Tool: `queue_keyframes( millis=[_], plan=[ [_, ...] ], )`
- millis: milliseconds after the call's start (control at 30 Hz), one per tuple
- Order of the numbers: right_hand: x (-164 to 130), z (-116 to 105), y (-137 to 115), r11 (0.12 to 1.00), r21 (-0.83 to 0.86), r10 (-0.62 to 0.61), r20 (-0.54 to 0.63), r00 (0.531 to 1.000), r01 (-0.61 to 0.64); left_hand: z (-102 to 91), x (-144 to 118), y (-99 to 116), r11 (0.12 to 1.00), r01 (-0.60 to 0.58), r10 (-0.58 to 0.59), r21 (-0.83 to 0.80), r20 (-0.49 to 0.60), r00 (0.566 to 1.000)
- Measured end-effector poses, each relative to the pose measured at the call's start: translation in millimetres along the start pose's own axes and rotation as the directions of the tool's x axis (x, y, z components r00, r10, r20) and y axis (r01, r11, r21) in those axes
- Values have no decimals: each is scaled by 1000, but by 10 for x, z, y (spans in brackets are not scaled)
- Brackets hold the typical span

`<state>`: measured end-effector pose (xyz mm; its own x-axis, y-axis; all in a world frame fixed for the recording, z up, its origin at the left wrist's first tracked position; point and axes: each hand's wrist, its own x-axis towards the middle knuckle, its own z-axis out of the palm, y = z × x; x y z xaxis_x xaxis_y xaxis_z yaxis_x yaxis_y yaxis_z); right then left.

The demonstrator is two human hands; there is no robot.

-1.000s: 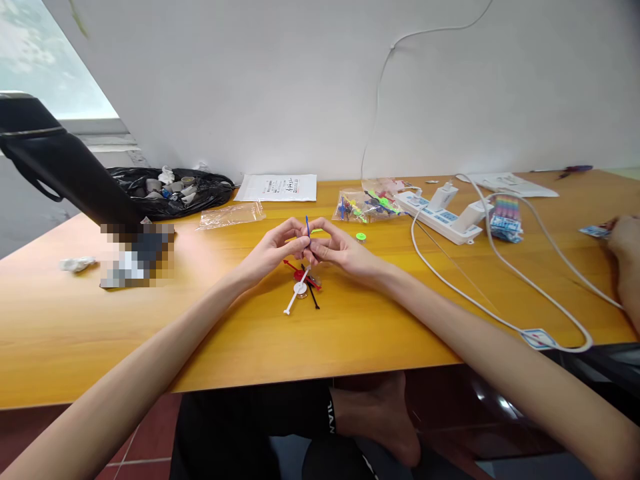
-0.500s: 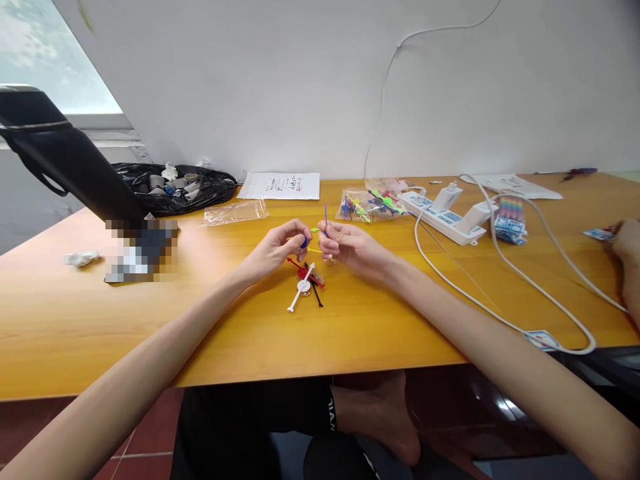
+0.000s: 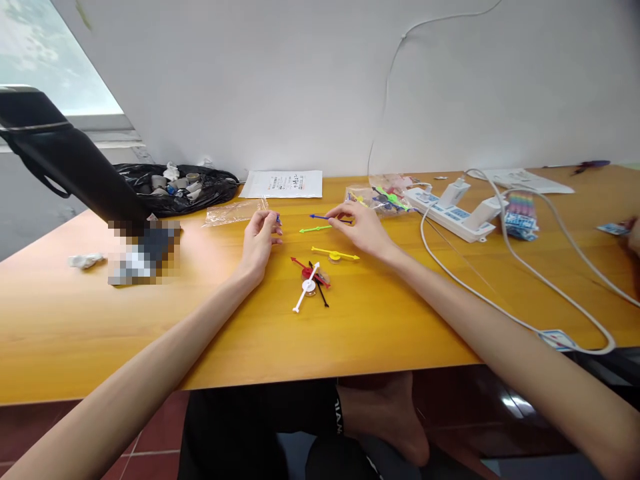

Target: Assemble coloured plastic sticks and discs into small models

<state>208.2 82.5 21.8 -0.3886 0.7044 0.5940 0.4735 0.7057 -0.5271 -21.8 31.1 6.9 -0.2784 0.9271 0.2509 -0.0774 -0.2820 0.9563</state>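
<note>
My left hand (image 3: 259, 245) is raised over the table with thumb and fingers pinched on a small blue piece (image 3: 279, 219), mostly hidden by the fingertips. To the right, the fingertips of my right hand (image 3: 364, 230) close on a blue arrow pointer (image 3: 321, 217), which lies level at the table's surface. Just below it is a green arrow pointer (image 3: 313, 229), partly covered by the right hand. Nearer me lies a yellow arrow spinner (image 3: 335, 256). A white arrow spinner (image 3: 309, 285) overlaps a red one (image 3: 299, 266) and a black one (image 3: 323, 295).
Behind my right hand is a clear bag of coloured spinners (image 3: 383, 200), beside a white power strip (image 3: 450, 217) with looping cables. An empty plastic wrapper (image 3: 233, 212), a printed white packet (image 3: 283, 184) and a black bag (image 3: 210, 190) lie behind. Another person's hand (image 3: 635, 237) shows far right.
My hands have drawn apart, the left one moving left with the small blue piece. The right one has lowered the blue pointer from upright to flat, uncovering the yellow and green ones.
</note>
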Motion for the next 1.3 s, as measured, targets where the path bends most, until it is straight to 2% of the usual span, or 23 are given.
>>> queue_keyframes(
  millis=[67,167,333,467,533,633,733,800,900,967,1033,1100,1167,1233,1300],
  plan=[
    [89,44,31,998,-29,-51,83,995,54,-1,0,-8,1000,16,-16,-14,3,1000],
    [196,162,80,997,-11,-68,174,982,71,-3,5,-7,999,34,-34,-24,3,999],
    [264,332,211,999,37,-32,240,970,24,-8,0,3,999,41,-41,-21,21,999],
    [257,333,269,999,34,-43,251,967,36,-8,-17,29,999,29,-25,-33,99,995],
    [243,279,203,999,14,-50,205,978,48,-5,-28,40,1000,15,-13,-16,148,989],
    [186,160,-43,997,61,-59,141,988,51,12,-51,46,1000,-10,7,12,240,971],
    [61,53,-340,980,181,-118,204,972,81,43,-88,53,999,-50,41,16,358,933],
    [-42,18,-467,970,222,-154,233,960,101,63,-116,63,995,-87,61,38,448,892],
    [-161,37,-519,957,273,-158,231,960,92,76,-147,82,988,-119,49,95,542,839],
    [-194,73,-509,951,302,-143,234,962,68,71,-156,91,982,-134,39,132,554,832],
    [-191,95,-496,951,305,-119,236,965,43,62,-155,97,972,-164,47,170,538,842],
    [-163,78,-477,961,275,-78,207,975,19,54,-152,104,959,-197,61,204,529,846],
    [-127,19,-431,982,191,-24,140,990,-3,46,-155,115,939,-239,66,246,554,830],
    [-101,-66,-340,999,18,42,68,997,-43,38,-167,130,906,-289,37,308,624,780],
    [-99,-149,-209,971,-213,116,25,993,-108,30,-183,143,867,-337,-15,367,696,718]
  ],
)
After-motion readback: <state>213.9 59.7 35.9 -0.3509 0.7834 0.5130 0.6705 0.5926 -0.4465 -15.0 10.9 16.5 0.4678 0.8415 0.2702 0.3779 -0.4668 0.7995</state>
